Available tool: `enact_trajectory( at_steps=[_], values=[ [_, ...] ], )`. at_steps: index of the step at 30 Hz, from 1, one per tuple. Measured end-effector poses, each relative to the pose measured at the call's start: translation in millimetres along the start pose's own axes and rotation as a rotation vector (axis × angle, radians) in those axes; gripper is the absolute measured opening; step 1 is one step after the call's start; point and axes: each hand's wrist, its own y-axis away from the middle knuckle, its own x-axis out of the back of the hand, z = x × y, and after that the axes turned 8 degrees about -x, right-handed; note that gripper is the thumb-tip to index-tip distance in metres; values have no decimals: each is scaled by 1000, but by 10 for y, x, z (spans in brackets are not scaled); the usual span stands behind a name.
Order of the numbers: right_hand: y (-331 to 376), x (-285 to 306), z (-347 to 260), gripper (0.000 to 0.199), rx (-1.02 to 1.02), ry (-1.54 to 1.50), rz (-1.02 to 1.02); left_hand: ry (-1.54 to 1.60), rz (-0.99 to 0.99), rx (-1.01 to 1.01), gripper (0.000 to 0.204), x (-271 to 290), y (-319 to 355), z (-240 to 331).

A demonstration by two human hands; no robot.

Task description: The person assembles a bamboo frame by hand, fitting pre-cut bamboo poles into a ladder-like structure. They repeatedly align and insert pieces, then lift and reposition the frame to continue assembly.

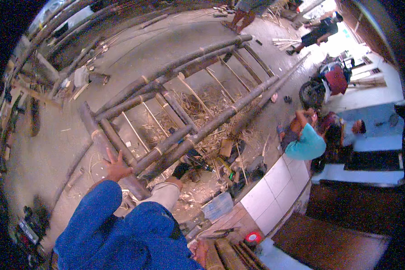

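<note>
A large frame of dark bamboo poles [166, 146] lies on the floor ahead, with thin pale strips across it. My left hand [116, 166] reaches from a blue sleeve and rests on the thick bamboo end pole [104, 143], fingers spread, gripping nothing. At the lower edge my right hand [200, 253] shows only in part, beside brown wooden slats [227, 254]. Its fingers are too unclear to tell what they hold, if anything. My leg in beige trousers [163, 196] stands near the frame's closest corner.
Shavings [189, 103] litter the floor within and beside the frame. A white tiled ledge [274, 186] runs along the right, where a person in a teal shirt [307, 143] sits. Further back are a motorcycle [326, 81] and a standing person [321, 32]. Poles [58, 33] are piled at far left.
</note>
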Motion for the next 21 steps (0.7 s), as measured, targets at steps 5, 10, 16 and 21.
enact_trajectory(
  at_steps=[5, 10, 16, 21],
  values=[
    [-555, 466, -432, 31, -2, 142, -36, -77, 135, -59, 115, -60, 40, 22],
    [-805, 422, -1358, 32, 102, 227, -97, -18, 62, 53, 126, -127, -26, 26],
    [-471, 154, -2118, 35, 71, 139, 89, -11, -14, 38, 134, -4, -27, 60],
    [-419, 279, -2506, 32, 60, 376, -77, 8, -39, 51, 141, 55, 13, 114]
  ],
)
